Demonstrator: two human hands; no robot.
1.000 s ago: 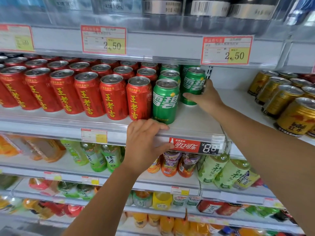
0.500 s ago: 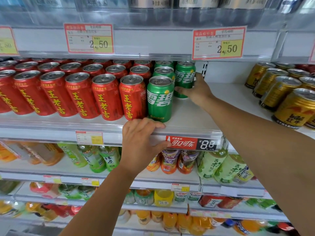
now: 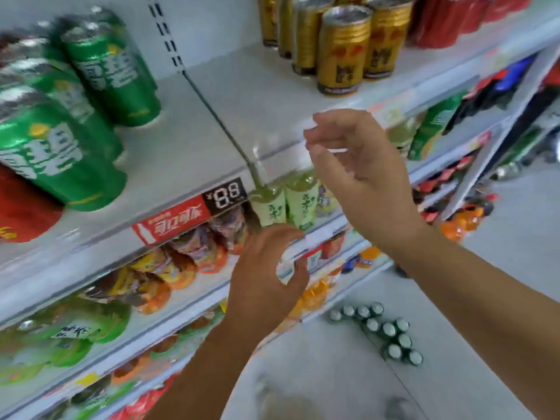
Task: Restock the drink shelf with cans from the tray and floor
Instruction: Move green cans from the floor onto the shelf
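Grip check first: both hands are empty. The right hand [image 3: 363, 174] hangs in the air in front of the shelf [image 3: 194, 147] edge, fingers loosely bent and a bit spread, thumb apart, nothing in it. Lower down, the left hand [image 3: 263, 280] sits in front of the next level, fingers loosely curled. As far as I can see it holds nothing either, though the blur makes the fingertips hard to read. Over on the left part of the shelf the green cans [image 3: 60, 153] stand upright, lined up front to back, with a red can [image 3: 21, 207] just beside the front one at the picture's edge. Then there's a bare stretch of shelf, and past the divider the gold cans [image 3: 344, 50] stand bunched together on the next section. A red price tag [image 3: 188, 218] is clipped to the shelf's front lip, and pale green bottles [image 3: 300, 201] show right under it, between the two hands. The floor cans [image 3: 385, 331], green with silver tops, stand packed in tight rows on the floor [image 3: 318, 374], well apart from both hands.
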